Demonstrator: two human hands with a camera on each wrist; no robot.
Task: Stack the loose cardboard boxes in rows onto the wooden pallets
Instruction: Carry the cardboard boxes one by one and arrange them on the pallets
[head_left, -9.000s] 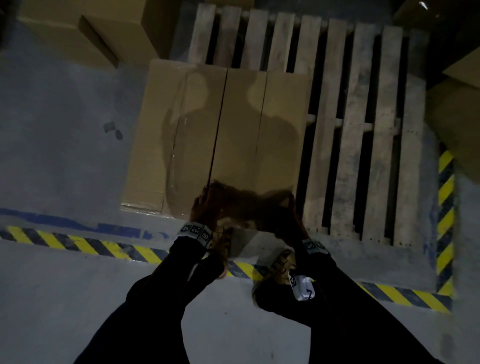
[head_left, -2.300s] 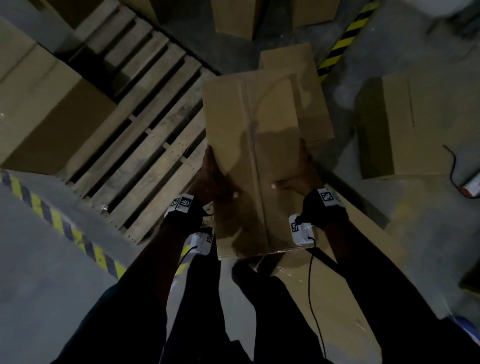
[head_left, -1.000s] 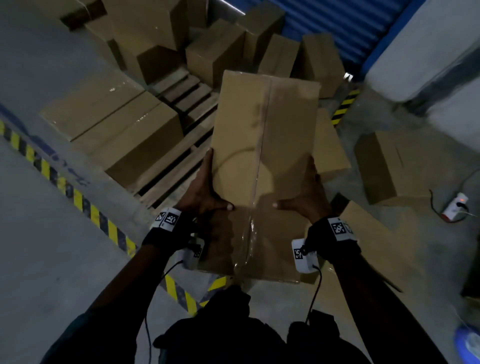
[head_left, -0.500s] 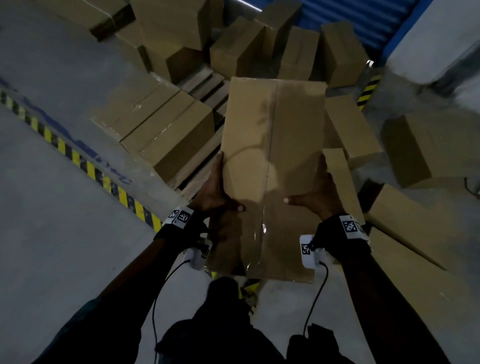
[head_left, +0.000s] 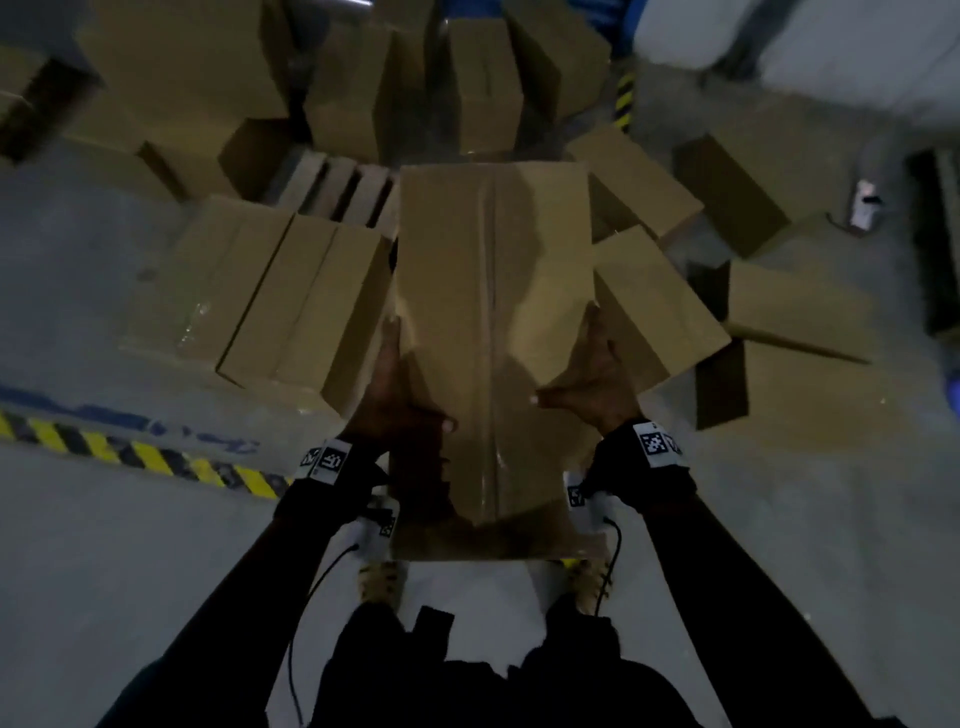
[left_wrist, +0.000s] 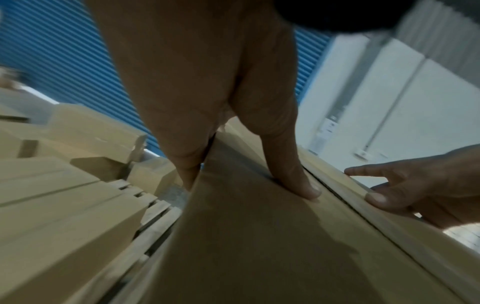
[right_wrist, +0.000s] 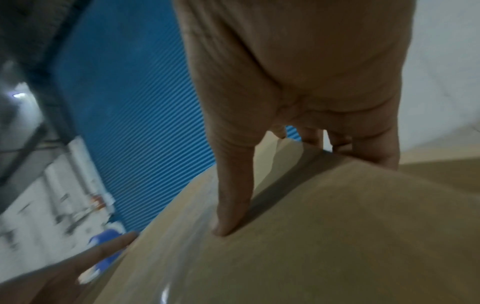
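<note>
I carry a long taped cardboard box (head_left: 493, 338) level in front of me, above the floor. My left hand (head_left: 395, 395) grips its left edge, thumb on top and fingers down the side. On the right edge, my right hand (head_left: 592, 384) holds it the same way. The left wrist view shows the left hand (left_wrist: 246, 102), the box top (left_wrist: 259, 246) and the right hand (left_wrist: 415, 189). The right wrist view shows the right hand (right_wrist: 298, 92) on the box (right_wrist: 324, 246). Beyond the box lies the wooden pallet (head_left: 337, 192), with two boxes (head_left: 291, 301) side by side on it.
Loose boxes (head_left: 654, 296) lie scattered on the floor to the right, and more (head_left: 483, 83) are heaped at the back. Yellow-black tape (head_left: 145, 457) runs along the floor at the left. A white device (head_left: 865, 202) sits far right. A blue shutter (left_wrist: 64, 61) stands behind.
I have turned left with the box held the same way. The two placed boxes and the pallet now lie straight ahead, just left of the carried box.
</note>
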